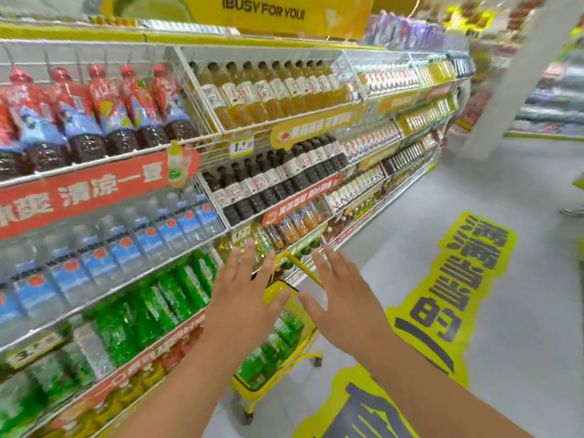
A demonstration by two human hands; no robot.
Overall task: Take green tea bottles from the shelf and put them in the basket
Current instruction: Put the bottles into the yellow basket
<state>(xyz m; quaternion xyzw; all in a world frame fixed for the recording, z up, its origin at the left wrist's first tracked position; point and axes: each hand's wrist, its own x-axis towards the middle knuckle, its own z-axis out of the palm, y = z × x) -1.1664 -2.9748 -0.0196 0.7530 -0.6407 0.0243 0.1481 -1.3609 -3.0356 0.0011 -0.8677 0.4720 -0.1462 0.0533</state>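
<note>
Several green bottles (278, 339) already lying in yellow basket (308, 335) on wheels, parked on aisle floor just beside shelf (104, 295). Exact count unclear, hands & blur in the way. More green-label bottles (151, 308) left on low shelf row, left of basket, so task looks partway done, more to fetch.

Left hand (243, 298) & right hand (343, 306) both spread flat, fingers straight, holding nothing, hovering above basket w/ its raised handle (303, 268) between them.

Readable text: yellow overhead sign (264, 9) "BUSY FOR YOU". Red shelf banner (91, 191) w/ Chinese chars, "清凉一夏". Price tags (241, 145) start "1.", rest blurred. Big Chinese floor lettering, too warped to read. Bottle brands too blurred.
</note>
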